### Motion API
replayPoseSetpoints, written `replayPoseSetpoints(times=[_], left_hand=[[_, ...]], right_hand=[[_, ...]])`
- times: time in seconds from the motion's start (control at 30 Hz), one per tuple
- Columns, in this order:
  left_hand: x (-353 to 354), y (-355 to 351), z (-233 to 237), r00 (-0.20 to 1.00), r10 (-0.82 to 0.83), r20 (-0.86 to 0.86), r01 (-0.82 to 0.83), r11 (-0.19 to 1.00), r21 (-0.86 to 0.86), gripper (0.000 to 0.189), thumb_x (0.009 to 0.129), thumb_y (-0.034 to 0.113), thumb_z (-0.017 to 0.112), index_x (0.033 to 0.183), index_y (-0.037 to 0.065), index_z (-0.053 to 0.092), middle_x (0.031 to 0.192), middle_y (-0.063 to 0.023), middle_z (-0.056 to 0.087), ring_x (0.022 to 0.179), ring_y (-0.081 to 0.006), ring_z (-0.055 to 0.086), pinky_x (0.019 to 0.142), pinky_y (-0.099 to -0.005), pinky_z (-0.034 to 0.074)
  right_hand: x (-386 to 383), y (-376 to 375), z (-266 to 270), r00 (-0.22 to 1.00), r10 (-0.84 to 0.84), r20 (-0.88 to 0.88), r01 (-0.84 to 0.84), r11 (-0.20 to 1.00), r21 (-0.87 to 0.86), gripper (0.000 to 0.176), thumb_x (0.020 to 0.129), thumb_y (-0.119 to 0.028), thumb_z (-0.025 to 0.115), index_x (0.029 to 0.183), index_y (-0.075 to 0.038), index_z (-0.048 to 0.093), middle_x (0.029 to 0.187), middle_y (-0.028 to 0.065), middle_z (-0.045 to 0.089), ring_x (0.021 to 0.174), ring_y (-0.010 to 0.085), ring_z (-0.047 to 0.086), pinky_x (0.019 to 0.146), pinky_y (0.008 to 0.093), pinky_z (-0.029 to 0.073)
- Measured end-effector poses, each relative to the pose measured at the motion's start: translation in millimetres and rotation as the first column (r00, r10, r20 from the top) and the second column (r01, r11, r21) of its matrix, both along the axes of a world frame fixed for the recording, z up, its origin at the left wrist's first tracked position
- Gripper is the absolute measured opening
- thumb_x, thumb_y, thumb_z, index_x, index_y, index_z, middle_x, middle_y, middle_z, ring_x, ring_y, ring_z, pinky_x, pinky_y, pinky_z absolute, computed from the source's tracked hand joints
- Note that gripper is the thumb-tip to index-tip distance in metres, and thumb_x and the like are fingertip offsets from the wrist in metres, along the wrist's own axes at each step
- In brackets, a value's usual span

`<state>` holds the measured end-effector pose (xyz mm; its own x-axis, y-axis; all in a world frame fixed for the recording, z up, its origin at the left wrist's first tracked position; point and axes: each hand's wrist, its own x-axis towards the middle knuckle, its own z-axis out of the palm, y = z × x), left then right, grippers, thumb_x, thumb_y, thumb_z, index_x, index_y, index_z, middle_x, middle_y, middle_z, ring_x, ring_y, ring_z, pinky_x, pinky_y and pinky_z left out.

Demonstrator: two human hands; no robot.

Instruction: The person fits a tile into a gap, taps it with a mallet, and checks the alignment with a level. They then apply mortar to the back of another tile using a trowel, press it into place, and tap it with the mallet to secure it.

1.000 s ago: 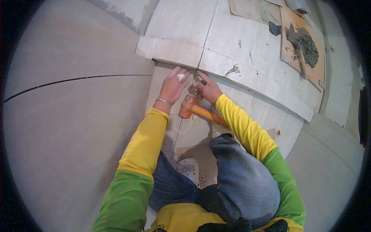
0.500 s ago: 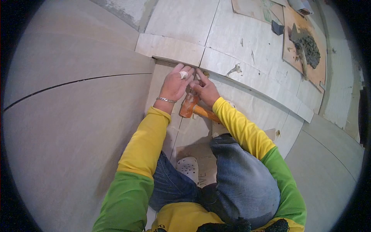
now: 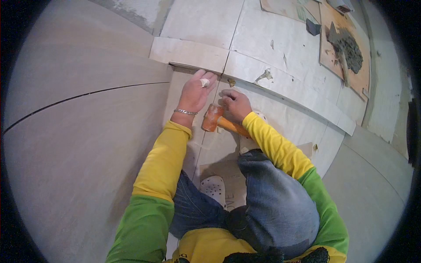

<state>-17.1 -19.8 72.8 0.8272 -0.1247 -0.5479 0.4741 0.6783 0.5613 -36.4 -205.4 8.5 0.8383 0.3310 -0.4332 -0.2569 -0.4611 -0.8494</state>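
Observation:
My left hand (image 3: 196,93) lies with fingers stretched out, tips at the dark gap under the raised tile edge (image 3: 188,51). White tape wraps one of its fingers, and a chain bracelet is on the wrist. My right hand (image 3: 237,106) is curled, its fingers bent in above the mallet; whatever they pinch, if anything, is too small or hidden to name. Just below it a rubber mallet with an orange head (image 3: 212,117) and orange handle (image 3: 233,127) rests on the lower tiles. A small yellowish piece (image 3: 231,82) sits against the step's face.
A board (image 3: 325,52) at upper right bears a heap of grey mortar (image 3: 351,55) and a trowel (image 3: 340,59). Near it lie a dark chip (image 3: 313,27) and cardboard (image 3: 285,8). Large tiled panels (image 3: 79,144) stand at left. My clog (image 3: 213,188) is on cardboard below.
My right hand has drawn back from the tile joint toward me, fingers curling in, and has parted from my left hand. The left fingers stay at the edge; the view shifts slightly.

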Motion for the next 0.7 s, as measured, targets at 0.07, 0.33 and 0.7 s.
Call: replayPoseSetpoints(times=[0.07, 0.33, 0.7], left_hand=[[-0.5, -0.7, 0.0, 0.999, 0.034, -0.035, -0.035, 0.999, -0.013, 0.062, 0.087, -0.002, 0.048, 0.143, -0.006, 0.022, 0.146, -0.0235, 0.034, 0.135, -0.0336, 0.038, 0.108, -0.0408, 0.037], [-0.2, 0.7, -4.9, 0.998, 0.046, -0.032, -0.048, 0.998, -0.052, 0.058, 0.087, -0.002, 0.048, 0.141, -0.007, 0.027, 0.147, -0.0245, 0.032, 0.136, -0.0346, 0.036, 0.11, -0.0421, 0.035], [2.2, 1.0, -3.7, 1.0, -0.015, 0.023, 0.015, 0.999, -0.036, 0.059, 0.09, 0.004, 0.047, 0.144, -0.007, 0.023, 0.148, -0.026, 0.03, 0.138, -0.035, 0.031, 0.114, -0.0432, 0.028]], right_hand=[[-5.1, -5.3, -7.1, 0.976, -0.163, -0.143, 0.174, 0.983, 0.065, 0.028, 0.087, -0.02, 0.058, 0.108, -0.003, 0.067, 0.104, 0.0171, 0.068, 0.096, 0.0271, 0.067, 0.086, 0.0329, 0.05], [-3.3, -14.9, 27.6, 0.992, -0.09, -0.088, 0.093, 0.995, 0.025, 0.028, 0.087, -0.021, 0.06, 0.107, -0.003, 0.068, 0.098, 0.0141, 0.07, 0.089, 0.0249, 0.067, 0.082, 0.0324, 0.051], [95.0, -88.4, 104.7, 0.866, -0.493, 0.083, 0.478, 0.865, 0.152, 0.025, 0.088, -0.021, 0.064, 0.105, -0.003, 0.068, 0.074, 0.0018, 0.064, 0.06, 0.0076, 0.053, 0.056, 0.0236, 0.045]])
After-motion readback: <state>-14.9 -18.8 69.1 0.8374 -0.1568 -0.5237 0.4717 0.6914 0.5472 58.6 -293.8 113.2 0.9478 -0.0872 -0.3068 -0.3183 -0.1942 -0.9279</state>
